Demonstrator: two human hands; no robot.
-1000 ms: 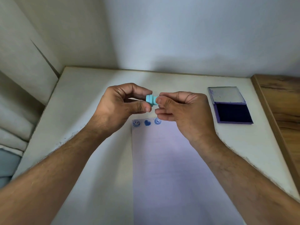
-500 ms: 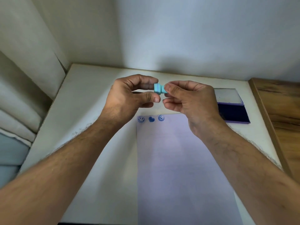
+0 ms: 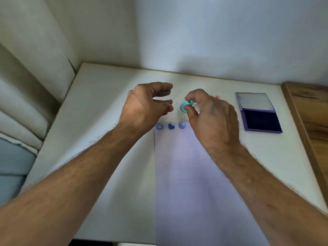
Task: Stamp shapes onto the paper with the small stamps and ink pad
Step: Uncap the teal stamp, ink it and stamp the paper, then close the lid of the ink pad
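Observation:
My right hand (image 3: 211, 119) pinches a small turquoise stamp (image 3: 184, 106) between thumb and fingers, held above the table just past the top edge of the paper. My left hand (image 3: 145, 107) hovers a little to the left of it, fingers curled apart and holding nothing. The white sheet of paper (image 3: 191, 174) lies lengthwise in front of me with three blue prints along its top edge: a smiley (image 3: 159, 126), a heart (image 3: 171, 126) and a round mark (image 3: 182, 125). The purple ink pad (image 3: 260, 121) lies open at the right, its lid folded back.
A pink object (image 3: 217, 97) peeks out behind my right hand. The white table (image 3: 99, 103) meets walls at the back and left. A wooden surface (image 3: 308, 110) borders the table on the right. Pale fabric hangs at the left.
Both hands held the turquoise stamp together; now my left hand has let go and drawn left, while my right hand keeps the stamp and has turned it.

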